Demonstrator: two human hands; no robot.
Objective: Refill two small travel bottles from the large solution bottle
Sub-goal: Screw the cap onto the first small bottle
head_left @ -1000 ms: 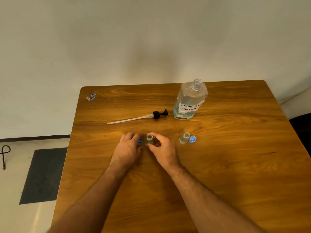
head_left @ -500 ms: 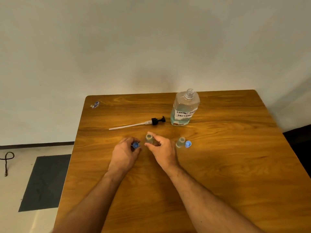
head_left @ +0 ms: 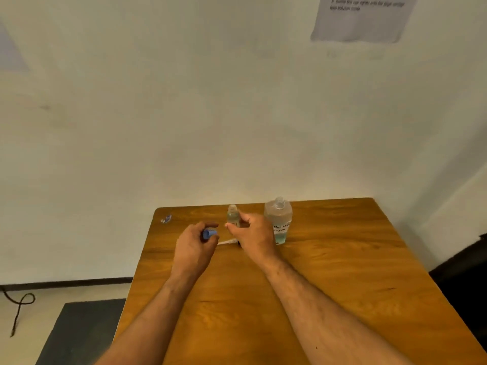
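Note:
My right hand [head_left: 254, 237] holds a small clear travel bottle [head_left: 233, 216] upright above the wooden table [head_left: 329, 259], its neck uncapped. My left hand [head_left: 196, 245] pinches a blue cap [head_left: 208, 233] just left of that bottle. The large solution bottle [head_left: 279, 219] stands uncapped behind my right hand, with a handwritten label, partly hidden by my fingers. The pump head and its white tube [head_left: 228, 242] lie on the table between my hands, mostly covered. The second small bottle and its cap are hidden from view.
A small crumpled wrapper [head_left: 166, 219] lies near the table's far left corner. A printed sheet [head_left: 361, 17] hangs on the wall at the upper right. A dark mat [head_left: 79, 333] and a cord [head_left: 21, 306] lie on the floor to the left.
Both hands have lifted off the table, the right with the small bottle, the left with the blue cap. The camera has tilted up, showing more wall.

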